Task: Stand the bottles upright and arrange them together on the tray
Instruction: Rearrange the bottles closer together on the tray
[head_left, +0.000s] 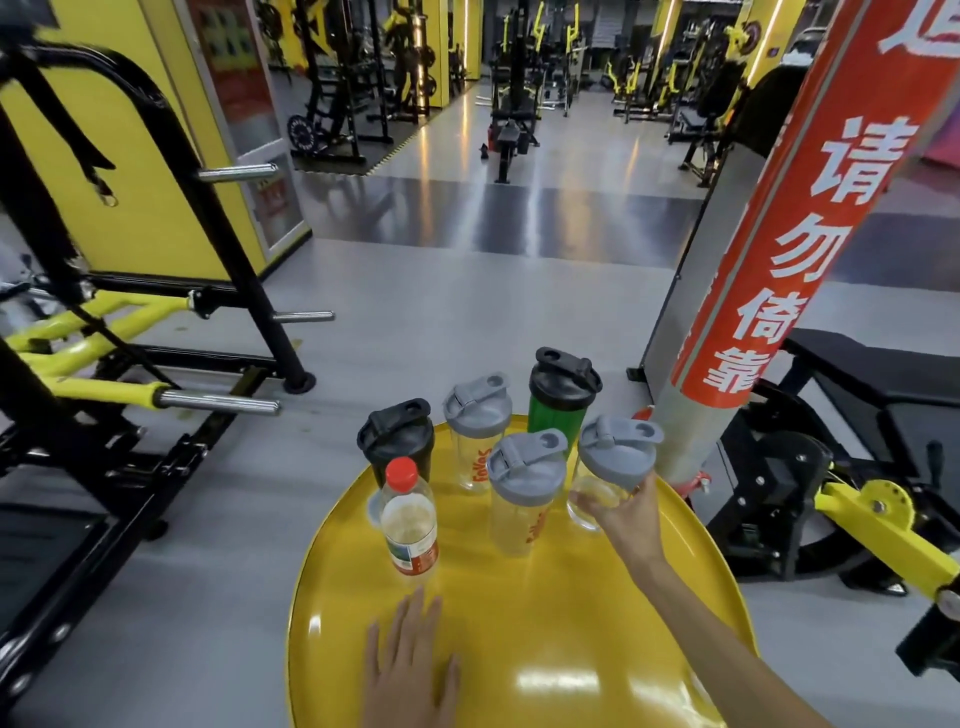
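A round yellow tray (519, 649) fills the near part of the view, with six bottles grouped on its far half, all upright. The right hand (631, 512) reaches in from the lower right and wraps its fingers around the lower body of a clear shaker with a grey lid (605, 467) at the right edge of the group; this shaker leans slightly. Just left of it stands another clear shaker with orange lettering (524, 493), and behind that a third clear shaker (475, 436) with the same grey kind of lid. A green shaker with a black lid (561, 397) stands at the back right, and a black shaker (397, 441) at the back left. In front of the black one stands a water bottle with a red cap (409, 519). The left hand (410, 660) lies flat on the tray near its front edge, fingers spread loosely and holding nothing, close to the water bottle but apart from it.
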